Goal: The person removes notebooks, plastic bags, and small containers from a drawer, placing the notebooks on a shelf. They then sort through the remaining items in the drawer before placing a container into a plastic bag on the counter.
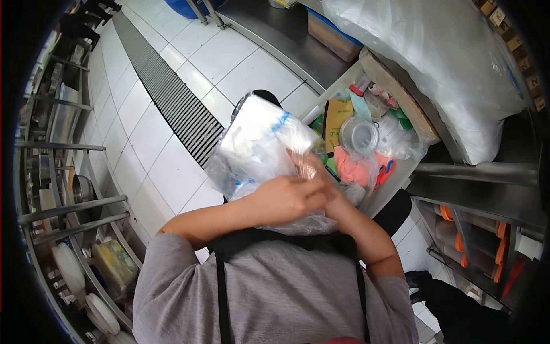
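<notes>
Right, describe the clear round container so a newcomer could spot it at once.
Find the huge plastic-wrapped bundle at upper right, then the open pale bin beside it. Inside, the clear round container sits between a tan packet and crumpled clear plastic, just above a salmon-pink cloth. Unlike them, it has a circular rim.

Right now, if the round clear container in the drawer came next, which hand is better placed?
Likely the right hand: its arm lies on the side nearer the drawer and round clear container. The left hand is farther off, over the plastic packet.
</notes>
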Motion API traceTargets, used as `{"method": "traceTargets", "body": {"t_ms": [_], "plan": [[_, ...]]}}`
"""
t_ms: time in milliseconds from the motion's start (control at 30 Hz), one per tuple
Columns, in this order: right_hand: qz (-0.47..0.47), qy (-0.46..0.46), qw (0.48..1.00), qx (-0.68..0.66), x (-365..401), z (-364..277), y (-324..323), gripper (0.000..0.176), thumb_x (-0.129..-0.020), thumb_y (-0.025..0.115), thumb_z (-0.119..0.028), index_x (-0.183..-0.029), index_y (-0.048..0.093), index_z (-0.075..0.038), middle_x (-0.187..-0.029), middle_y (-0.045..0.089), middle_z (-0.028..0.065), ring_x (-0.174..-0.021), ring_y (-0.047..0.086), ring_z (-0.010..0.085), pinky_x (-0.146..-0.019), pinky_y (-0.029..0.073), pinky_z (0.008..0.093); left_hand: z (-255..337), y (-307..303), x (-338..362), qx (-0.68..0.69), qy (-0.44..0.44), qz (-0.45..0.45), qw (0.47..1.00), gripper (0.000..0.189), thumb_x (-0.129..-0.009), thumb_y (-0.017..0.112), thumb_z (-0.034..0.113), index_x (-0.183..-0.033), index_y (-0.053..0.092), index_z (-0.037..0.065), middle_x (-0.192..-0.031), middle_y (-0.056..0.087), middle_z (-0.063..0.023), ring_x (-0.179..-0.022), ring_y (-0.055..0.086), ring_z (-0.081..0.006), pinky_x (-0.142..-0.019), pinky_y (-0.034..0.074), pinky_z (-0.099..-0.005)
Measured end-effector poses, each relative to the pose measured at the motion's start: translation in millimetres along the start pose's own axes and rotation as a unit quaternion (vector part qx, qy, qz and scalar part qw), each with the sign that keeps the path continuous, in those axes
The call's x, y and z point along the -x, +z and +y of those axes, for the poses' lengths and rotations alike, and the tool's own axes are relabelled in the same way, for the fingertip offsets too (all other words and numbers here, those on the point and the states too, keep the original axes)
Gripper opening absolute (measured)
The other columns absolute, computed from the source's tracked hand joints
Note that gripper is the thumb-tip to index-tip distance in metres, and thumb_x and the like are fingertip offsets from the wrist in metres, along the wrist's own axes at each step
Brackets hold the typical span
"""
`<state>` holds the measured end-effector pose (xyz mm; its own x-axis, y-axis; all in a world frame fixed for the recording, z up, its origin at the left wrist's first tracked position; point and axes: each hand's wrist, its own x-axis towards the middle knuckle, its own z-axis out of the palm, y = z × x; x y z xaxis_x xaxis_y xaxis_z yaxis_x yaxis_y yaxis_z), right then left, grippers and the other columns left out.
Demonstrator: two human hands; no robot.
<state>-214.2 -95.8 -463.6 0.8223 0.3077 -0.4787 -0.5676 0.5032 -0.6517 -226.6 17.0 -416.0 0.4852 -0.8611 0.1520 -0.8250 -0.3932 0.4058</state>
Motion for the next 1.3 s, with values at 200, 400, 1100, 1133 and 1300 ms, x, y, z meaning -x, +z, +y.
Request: {"method": "traceTargets", "body": {"t_ms": [200,400,1100,1133,1300], "plan": [[0.04,-0.049,0.996,0.067,-5,27,-19,0.026,-0.078,0.058,-0.02,-0.1,0.056,-0.007,-0.086,0.06,0.006,-0.072,0.057,0.0194,-0.067,0.045,0.0295,-23,-12,-4,0.177,-0.026,0.008,0.984,0.041,-0.066,0.064,0.007,-0.105,0.052,0.007,-0.112,0.051,-0.0104,-0.087,0.058,-0.0249,-0.071,0.049,-0.0306],[-0.026,-0.137,0.817,0.559,56,-67,-31,0.023,-0.08,0.053,-0.014,-0.093,0.057,0.005,-0.077,0.062,0.0097,-0.066,0.057,0.0128,-0.06,0.045,0.025,-90,-100,-6,0.521,-0.21,0.308,0.768,0.036,-0.076,0.06,0.014,-0.107,0.051,0.001,-0.109,0.055,-0.0086,-0.092,0.056,-0.0153,-0.082,0.045,-0.0276],[-0.176,-0.267,0.932,-0.171,39,-114,-50,0.027,-0.085,0.046,-0.014,-0.101,0.055,0.005,-0.108,0.053,0.02,-0.096,0.056,0.0294,-0.082,0.046,0.04,-110,-71,-72,0.515,-0.161,0.251,0.804,0.037,-0.076,0.057,0.0,-0.112,0.049,0.0,-0.1,0.058,-0.009,-0.089,0.055,-0.0133,-0.078,0.045,-0.0238],[-0.176,-0.266,0.932,-0.169,36,-111,-55,0.027,-0.085,0.046,-0.014,-0.101,0.055,0.005,-0.108,0.053,0.02,-0.096,0.056,0.0294,-0.082,0.046,0.04,-107,-72,-74,0.568,-0.137,0.246,0.774,0.036,-0.076,0.057,-0.001,-0.111,0.05,0.001,-0.102,0.058,-0.0101,-0.091,0.055,-0.0138,-0.08,0.045,-0.025],[-0.052,-0.253,0.963,0.076,22,-94,-57,0.038,-0.079,0.052,-0.009,-0.115,0.047,0.003,-0.116,0.048,0.0185,-0.106,0.049,0.0297,-0.081,0.046,0.0412,-97,-70,-77,0.609,-0.094,0.234,0.752,0.034,-0.078,0.054,0.001,-0.112,0.049,0.001,-0.107,0.056,-0.0136,-0.095,0.055,-0.0158,-0.084,0.044,-0.027]]}}
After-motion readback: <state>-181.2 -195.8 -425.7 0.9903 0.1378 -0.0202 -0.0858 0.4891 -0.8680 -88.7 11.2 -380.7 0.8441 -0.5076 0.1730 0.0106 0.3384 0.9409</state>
